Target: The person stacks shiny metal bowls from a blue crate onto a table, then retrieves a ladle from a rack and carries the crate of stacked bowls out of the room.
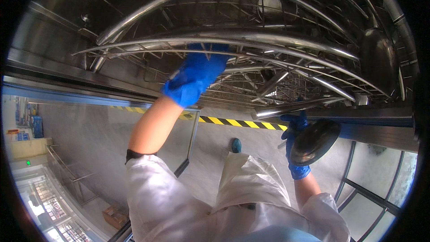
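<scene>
My left hand, in a blue glove, reaches up into a stainless steel wire rack. Curved rails cross in front of its fingertips, so I cannot tell whether they grip anything. Lower on the right is my right hand, also gloved in blue, by the steel ledge of the chamber opening. A dark, shiny oval metal piece overlaps its palm and wrist. Some of its fingers stick out to the left of that piece; whether the hand holds it cannot be seen.
Thick steel tubes and a second oval metal part fill the dark chamber above. Yellow-black striped tape crosses the grey floor. A glass panel stands at left, framed windows at right, and a brown box lower left.
</scene>
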A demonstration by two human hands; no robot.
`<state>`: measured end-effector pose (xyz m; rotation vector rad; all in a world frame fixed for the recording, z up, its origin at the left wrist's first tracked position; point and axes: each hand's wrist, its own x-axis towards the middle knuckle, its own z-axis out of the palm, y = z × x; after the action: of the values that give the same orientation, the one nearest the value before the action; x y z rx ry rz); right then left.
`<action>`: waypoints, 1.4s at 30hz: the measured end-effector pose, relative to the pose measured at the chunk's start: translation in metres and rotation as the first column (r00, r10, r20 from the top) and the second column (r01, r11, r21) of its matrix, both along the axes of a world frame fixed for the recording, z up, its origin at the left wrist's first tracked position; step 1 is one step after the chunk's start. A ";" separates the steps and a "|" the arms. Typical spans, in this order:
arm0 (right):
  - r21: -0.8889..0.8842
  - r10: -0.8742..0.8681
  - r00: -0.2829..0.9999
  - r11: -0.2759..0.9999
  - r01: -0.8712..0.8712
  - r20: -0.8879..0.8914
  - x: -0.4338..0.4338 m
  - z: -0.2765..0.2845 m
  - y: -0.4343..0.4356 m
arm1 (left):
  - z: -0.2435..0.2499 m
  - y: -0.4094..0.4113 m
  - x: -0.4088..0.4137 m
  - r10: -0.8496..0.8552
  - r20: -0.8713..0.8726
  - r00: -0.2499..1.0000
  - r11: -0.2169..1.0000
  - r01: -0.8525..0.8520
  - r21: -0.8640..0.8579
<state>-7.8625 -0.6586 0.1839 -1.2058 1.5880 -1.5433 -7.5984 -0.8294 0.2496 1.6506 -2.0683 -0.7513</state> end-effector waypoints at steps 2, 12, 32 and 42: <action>-0.008 -0.010 1.000 1.000 0.010 0.007 -0.002 0.001 -0.001 | 0.020 0.019 -0.001 -0.073 0.393 0.917 0.997 0.056 0.054; 0.002 0.019 0.999 1.000 -0.019 0.045 -0.006 -0.002 -0.007 | -0.006 0.078 0.098 0.119 0.046 0.992 0.942 -0.098 -0.322; 0.256 0.060 0.992 0.966 -0.031 -0.107 0.003 -0.001 -0.019 | -0.062 -0.028 0.088 0.078 0.275 0.958 0.991 -0.045 -0.125; 0.293 0.089 0.990 0.955 -0.054 -0.109 0.008 0.011 -0.024 | -0.075 -0.028 0.063 0.005 0.177 0.984 0.980 -0.041 0.197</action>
<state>-7.8550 -0.6823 0.1951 -1.1948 1.7572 -1.1612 -7.5354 -0.8572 0.1750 1.9088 -2.1478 -0.8573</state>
